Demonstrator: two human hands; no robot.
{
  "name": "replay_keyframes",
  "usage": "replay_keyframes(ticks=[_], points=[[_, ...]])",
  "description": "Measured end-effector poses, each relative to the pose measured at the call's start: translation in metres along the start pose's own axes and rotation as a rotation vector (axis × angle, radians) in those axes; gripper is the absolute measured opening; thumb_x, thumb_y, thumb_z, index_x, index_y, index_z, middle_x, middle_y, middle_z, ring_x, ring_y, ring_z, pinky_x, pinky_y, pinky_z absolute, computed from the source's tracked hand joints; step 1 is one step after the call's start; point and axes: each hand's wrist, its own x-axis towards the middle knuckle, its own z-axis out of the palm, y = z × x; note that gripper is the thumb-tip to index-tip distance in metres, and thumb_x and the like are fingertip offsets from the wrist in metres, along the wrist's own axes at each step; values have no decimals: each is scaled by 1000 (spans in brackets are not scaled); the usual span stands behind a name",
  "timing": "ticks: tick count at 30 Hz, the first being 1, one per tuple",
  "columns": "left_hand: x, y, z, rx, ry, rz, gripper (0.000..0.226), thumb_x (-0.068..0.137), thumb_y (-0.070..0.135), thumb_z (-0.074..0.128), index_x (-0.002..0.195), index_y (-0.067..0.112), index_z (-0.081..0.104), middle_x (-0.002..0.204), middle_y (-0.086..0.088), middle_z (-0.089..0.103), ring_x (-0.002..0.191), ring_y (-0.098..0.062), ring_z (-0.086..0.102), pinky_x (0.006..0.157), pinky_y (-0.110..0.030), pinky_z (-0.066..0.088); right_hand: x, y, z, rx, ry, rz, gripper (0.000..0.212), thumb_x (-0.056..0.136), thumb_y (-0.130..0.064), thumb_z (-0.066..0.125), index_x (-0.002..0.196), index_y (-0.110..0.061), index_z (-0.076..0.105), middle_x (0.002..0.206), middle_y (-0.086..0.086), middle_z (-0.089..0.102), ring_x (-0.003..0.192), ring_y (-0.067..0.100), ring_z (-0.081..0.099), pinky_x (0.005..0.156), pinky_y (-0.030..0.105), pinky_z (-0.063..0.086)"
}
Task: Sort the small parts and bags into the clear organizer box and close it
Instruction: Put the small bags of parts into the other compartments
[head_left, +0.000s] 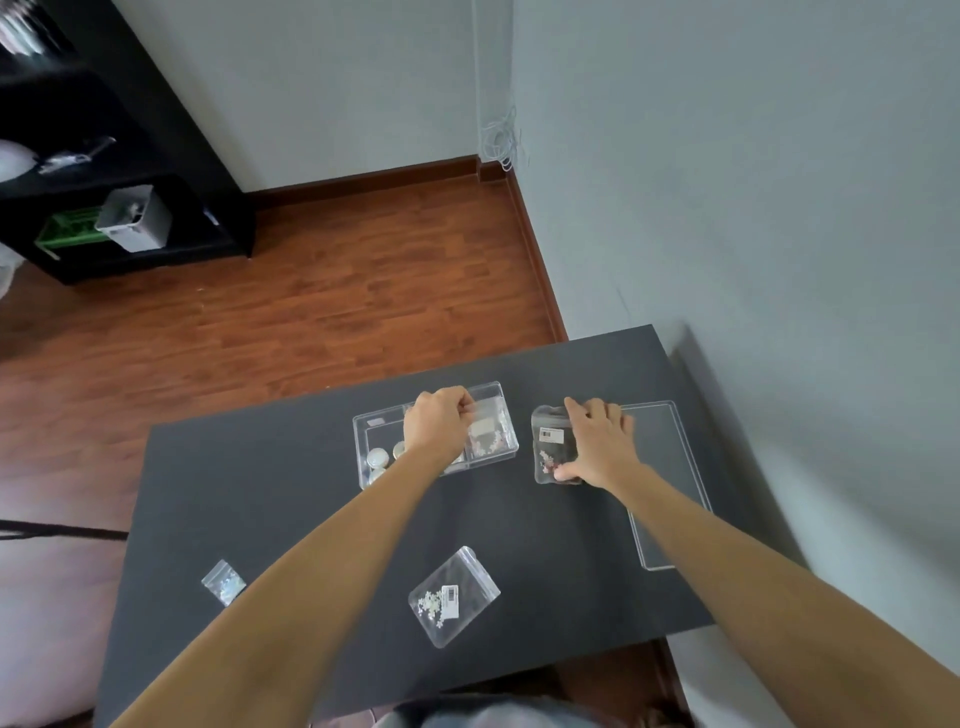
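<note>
The task is judged partly done: the clear compartmented plastic organizer box (435, 434) on the dark grey worktop (311, 493) already holds round silvery parts and a bag. Its clear lid (670, 467) lies apart, to the right. Two small zip bags (453, 596) (223, 581) remain loose near the front edge. The left hand (438, 423) is curled over the box, fingers (464, 402) pinched on something unclear. The right hand (597, 441) is spread flat, grasping a dark-filled zip bag (551, 444).

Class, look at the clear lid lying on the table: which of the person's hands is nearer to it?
Right. The right hand rests on a bag right beside the lid, at its left edge. The left hand is farther left, over the organizer box.
</note>
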Motion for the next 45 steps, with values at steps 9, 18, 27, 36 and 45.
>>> replay_keyframes(ticks=[9, 18, 27, 36, 45], points=[[6, 0, 15, 435, 59, 132, 19, 85, 8, 54, 91, 20, 68, 83, -6, 69, 99, -25, 53, 84, -34, 32, -5, -1, 3, 86, 48, 14, 99, 58, -39, 85, 138, -18, 29, 122, 10, 55, 116, 32, 44, 96, 41, 33], [4, -5, 22, 535, 86, 228, 32, 81, 14, 64, 112, 19, 61, 114, -1, 61, 108, -26, 51, 92, -38, 34, -11, 1, 3, 333, 107, 38, 53, 77, -16, 72, 118, -23, 39, 101, 6, 69, 108, 32, 53, 96, 42, 31], [-45, -21, 12, 260, 182, 336, 34, 88, 24, 62, 122, 19, 60, 114, -1, 63, 106, -26, 56, 92, -41, 40, -17, 1, -16, 434, 253, 79, 41, 84, -9, 61, 120, -17, 45, 93, 8, 73, 96, 35, 61, 92, 43, 36], [-125, -68, 24, 173, 80, 326, 38, 89, 33, 62, 125, 20, 60, 115, 2, 61, 106, -21, 58, 91, -36, 46, -10, -17, -53, 585, 451, 66, 9, 82, -14, 66, 83, -10, 58, 79, 6, 73, 86, 33, 62, 92, 46, 42], [-167, -98, 44, 278, -265, 152, 98, 67, 75, 54, 146, 25, 27, 138, 5, 33, 126, -18, 37, 104, -34, 38, -9, -58, -56, 560, 410, -37, 13, 88, -16, 58, 80, -6, 63, 79, 8, 72, 82, 31, 63, 91, 45, 43]])
